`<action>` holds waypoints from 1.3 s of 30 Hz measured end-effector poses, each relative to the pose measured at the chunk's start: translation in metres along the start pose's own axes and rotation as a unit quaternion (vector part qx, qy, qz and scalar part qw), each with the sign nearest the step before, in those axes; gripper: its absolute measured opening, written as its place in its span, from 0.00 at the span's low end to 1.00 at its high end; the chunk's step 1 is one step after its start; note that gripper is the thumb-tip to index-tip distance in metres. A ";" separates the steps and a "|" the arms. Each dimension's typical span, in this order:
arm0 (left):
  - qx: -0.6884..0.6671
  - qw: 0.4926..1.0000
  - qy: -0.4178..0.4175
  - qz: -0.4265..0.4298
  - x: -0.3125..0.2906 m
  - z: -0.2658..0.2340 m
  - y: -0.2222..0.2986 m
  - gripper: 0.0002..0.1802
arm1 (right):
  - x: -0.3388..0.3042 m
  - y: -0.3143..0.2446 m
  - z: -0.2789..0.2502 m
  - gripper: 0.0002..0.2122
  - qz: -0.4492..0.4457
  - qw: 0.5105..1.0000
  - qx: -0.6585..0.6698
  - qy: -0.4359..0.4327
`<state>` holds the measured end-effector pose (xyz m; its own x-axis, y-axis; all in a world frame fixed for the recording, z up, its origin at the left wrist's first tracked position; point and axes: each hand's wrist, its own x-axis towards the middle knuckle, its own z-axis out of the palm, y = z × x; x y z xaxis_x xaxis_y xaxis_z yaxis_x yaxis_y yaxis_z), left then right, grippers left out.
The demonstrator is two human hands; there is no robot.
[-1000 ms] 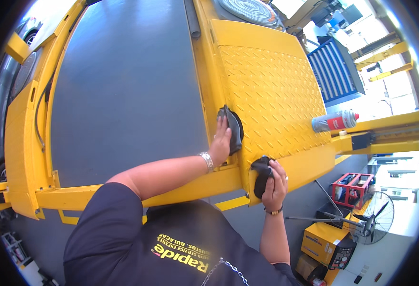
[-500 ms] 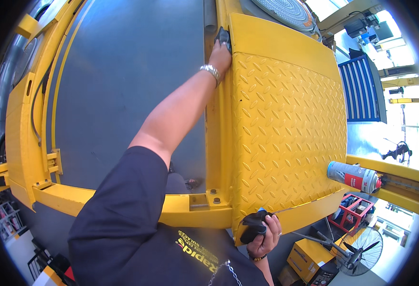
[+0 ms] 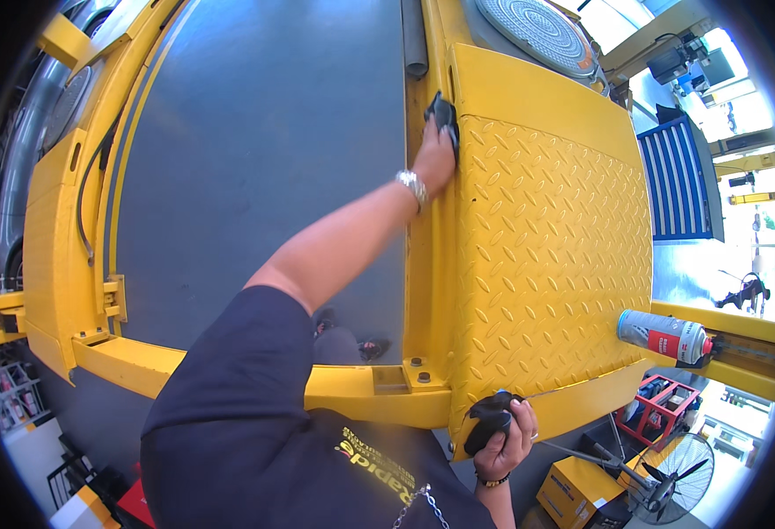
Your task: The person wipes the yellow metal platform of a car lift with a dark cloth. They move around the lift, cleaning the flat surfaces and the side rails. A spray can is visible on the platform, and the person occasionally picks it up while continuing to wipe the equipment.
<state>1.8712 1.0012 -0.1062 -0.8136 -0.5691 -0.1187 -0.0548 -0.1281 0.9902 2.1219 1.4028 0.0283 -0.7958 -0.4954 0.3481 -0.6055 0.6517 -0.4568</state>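
Observation:
My left arm reaches out along the inner side of a yellow steel beam. My left hand is closed on a bunched black cloth, which it presses against the beam's side beside the yellow tread-plate ramp. Close to my body, my right hand grips another crumpled black cloth at the ramp's near left corner. Whether this second cloth touches the ramp I cannot tell. A grey and red spray can is at the ramp's right edge.
Beyond the ramp is a round metal turntable plate. A blue tool cabinet stands to the right. A fan, a yellow box and a red metal frame are at lower right. Another yellow platform runs along the left.
My left hand has slid its cloth a little nearer to me along the beam. My right hand keeps its cloth at the corner. The whole view has shifted slightly.

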 end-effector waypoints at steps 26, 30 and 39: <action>0.059 0.993 0.058 0.086 -0.092 0.024 -0.023 0.36 | -0.003 -0.001 0.007 0.16 0.032 0.998 0.018 0.051; 0.126 0.986 -0.047 0.095 -0.173 0.004 -0.029 0.36 | -0.002 -0.008 0.008 0.16 0.070 0.995 0.027 0.059; 0.165 0.957 0.033 0.235 0.117 -0.030 0.014 0.33 | -0.006 -0.005 0.002 0.21 0.123 0.987 0.100 0.037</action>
<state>1.7928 0.9083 -0.1087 -0.7556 -0.5522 0.3524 0.1193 0.4130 0.9029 2.1297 1.4018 0.0270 -0.9212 -0.2880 0.2617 -0.3876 0.6177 -0.6843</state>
